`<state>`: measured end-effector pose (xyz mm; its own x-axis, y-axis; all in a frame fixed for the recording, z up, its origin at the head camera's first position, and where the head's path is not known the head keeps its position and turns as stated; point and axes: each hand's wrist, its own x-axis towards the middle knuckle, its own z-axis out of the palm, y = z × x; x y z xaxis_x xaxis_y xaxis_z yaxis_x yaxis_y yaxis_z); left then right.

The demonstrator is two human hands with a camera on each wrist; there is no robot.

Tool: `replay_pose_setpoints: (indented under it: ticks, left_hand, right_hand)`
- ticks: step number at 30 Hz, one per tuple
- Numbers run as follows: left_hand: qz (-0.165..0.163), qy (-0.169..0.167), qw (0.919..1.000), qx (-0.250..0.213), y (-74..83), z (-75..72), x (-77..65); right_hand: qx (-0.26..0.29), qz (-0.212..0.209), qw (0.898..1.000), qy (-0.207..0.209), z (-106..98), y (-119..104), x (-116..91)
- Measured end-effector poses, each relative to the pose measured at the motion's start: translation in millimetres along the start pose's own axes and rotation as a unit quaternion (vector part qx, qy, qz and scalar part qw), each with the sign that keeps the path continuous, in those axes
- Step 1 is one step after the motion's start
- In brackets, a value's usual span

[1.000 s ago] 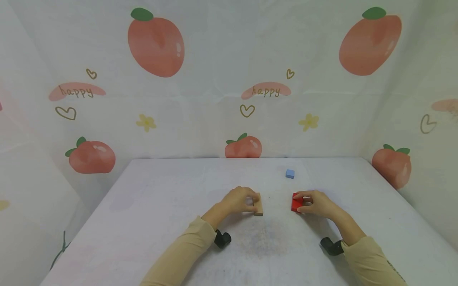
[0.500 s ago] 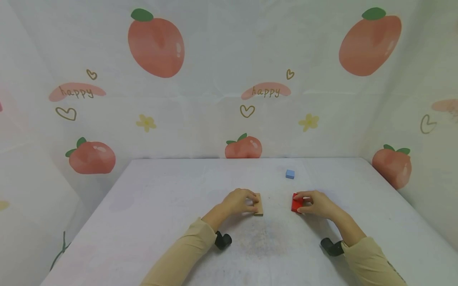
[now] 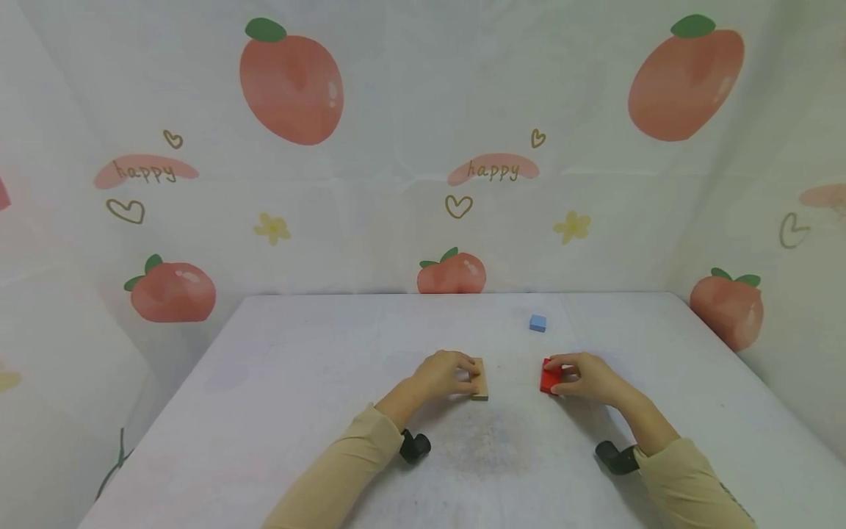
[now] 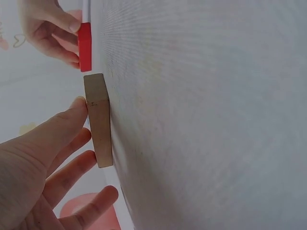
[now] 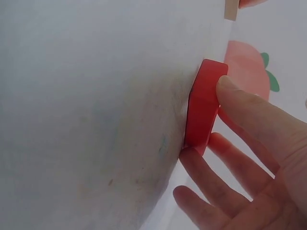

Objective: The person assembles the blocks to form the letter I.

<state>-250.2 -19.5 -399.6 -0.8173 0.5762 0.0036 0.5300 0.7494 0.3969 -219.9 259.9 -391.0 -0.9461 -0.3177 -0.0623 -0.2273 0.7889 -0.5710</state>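
In the head view my left hand (image 3: 441, 373) has its curved fingers and thumb on a plain wooden block (image 3: 480, 380), which lies flat on the table. The left wrist view shows the thumb and middle fingertip along the upper edge of that wooden block (image 4: 100, 129), with the little finger off it. To the right, my right hand (image 3: 588, 376) holds a red block (image 3: 549, 380) between thumb and fingers, also flat on the table. Up close, the right thumb covers one upper corner of the red block (image 5: 202, 108), and a fingertip touches its other end.
A small blue block (image 3: 538, 323) lies farther back, behind the red one. The white table (image 3: 297, 367) ends at a curtain (image 3: 370, 147) printed with peaches. Black wrist cameras (image 3: 415, 447) sit below both hands, close to the tabletop.
My left hand has settled slightly lower onto the wooden block. The right hand and all blocks stay in place; the whole view has shifted a little.
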Motion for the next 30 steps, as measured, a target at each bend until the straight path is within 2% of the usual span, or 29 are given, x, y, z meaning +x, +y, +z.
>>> replay_pose_setpoints:
  ticks: [9, 13, 22, 30]
  left_hand:
    - [-0.017, -0.01, 0.9997, -0.017, 1.3, -0.5, -1.2]
    - [-0.021, -0.011, 0.9995, -0.022, 2.5, -1.8, -1.7]
    - [-0.031, -0.014, 0.9993, -0.017, 4.3, -2.4, -1.7]
    - [-0.033, -0.015, 0.9991, -0.02, 3.4, -1.6, -1.7]
  right_hand:
    - [-0.008, 0.006, 1.0, -0.001, -1.4, -2.2, -0.2]
    - [-0.009, 0.028, 1.0, 0.001, -4.5, -3.9, -0.3]
    - [0.005, 0.042, 0.999, 0.025, -11.2, 5.2, -2.4]
    - [0.025, 0.058, 0.998, 0.0, -12.3, 8.3, -3.2]
